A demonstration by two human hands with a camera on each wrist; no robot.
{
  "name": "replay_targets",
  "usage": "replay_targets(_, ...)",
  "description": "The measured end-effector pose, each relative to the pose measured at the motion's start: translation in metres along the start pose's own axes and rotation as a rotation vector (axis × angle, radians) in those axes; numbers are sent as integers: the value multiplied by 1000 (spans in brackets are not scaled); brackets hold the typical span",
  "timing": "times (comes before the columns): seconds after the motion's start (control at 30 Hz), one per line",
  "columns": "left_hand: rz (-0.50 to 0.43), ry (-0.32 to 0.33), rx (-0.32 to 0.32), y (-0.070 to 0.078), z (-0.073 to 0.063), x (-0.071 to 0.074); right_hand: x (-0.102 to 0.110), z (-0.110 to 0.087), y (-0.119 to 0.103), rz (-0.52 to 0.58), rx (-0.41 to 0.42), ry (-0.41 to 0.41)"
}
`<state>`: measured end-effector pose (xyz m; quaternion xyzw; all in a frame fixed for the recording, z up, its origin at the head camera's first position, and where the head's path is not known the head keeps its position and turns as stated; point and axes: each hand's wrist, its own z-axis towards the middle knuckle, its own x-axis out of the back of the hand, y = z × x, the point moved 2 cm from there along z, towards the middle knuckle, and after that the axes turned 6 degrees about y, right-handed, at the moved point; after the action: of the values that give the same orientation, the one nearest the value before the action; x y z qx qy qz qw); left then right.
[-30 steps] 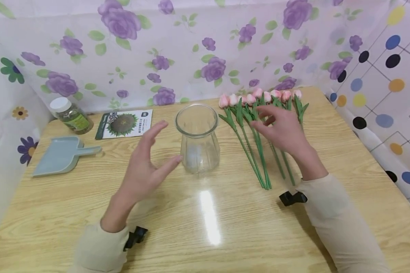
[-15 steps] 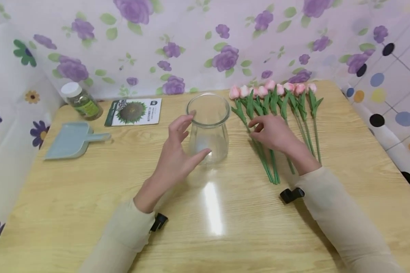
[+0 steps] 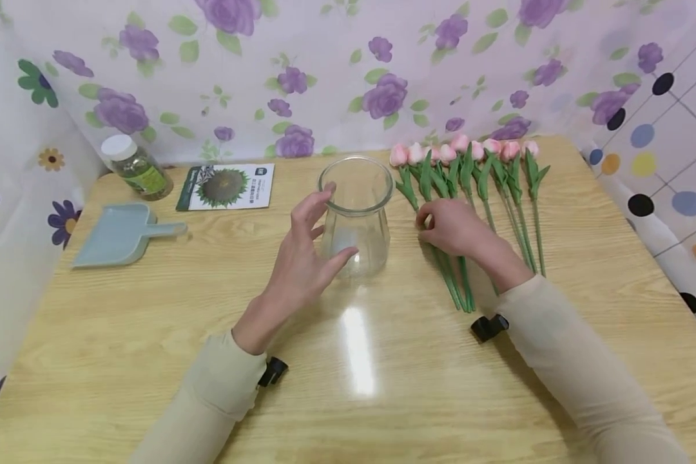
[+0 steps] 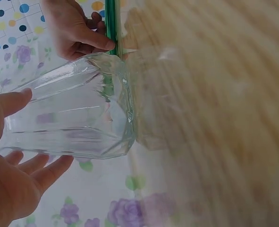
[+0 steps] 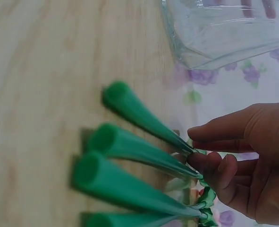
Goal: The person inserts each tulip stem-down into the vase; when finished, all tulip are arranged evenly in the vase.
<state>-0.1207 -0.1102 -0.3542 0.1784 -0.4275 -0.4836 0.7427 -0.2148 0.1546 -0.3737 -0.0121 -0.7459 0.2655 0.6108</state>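
Observation:
A clear glass vase (image 3: pixel 368 241) stands upright on the wooden table. My left hand (image 3: pixel 298 267) holds it from the left side, thumb in front and fingers behind, as the left wrist view shows along the glass wall (image 4: pixel 78 113). To the vase's right lie several artificial pink tulips (image 3: pixel 445 154) with green stems, heads toward the wall. My right hand (image 3: pixel 455 225) pinches the leftmost tulip by its stem (image 5: pixel 139 111) between thumb and forefinger. That stem lies low, close to the table; other stems (image 5: pixel 139 184) lie beside it.
At the back left are a white-capped jar (image 3: pixel 145 175) and a seed packet with a sunflower picture (image 3: pixel 226 187). A light blue dustpan (image 3: pixel 113 235) lies before them. A flowered cloth (image 3: pixel 336 77) hangs behind the wooden table (image 3: pixel 151 348).
My left hand has moved right and come round the vase. My right hand has come down onto the leftmost tulip stem and pinched it. The head view has shifted a little.

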Motion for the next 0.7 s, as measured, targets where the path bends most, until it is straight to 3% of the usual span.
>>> replay_targets(0.17, -1, 6, -13, 1, 7, -1, 6, 3, -3, 8, -9, -16)
replay_targets(0.4, -4, 12, 16, 4, -3, -4, -6, 0, -5, 18, 10, -28)
replay_targets(0.7, 4, 32, 20, 3, -5, -2, -9, 1, -12, 51, 51, 10)
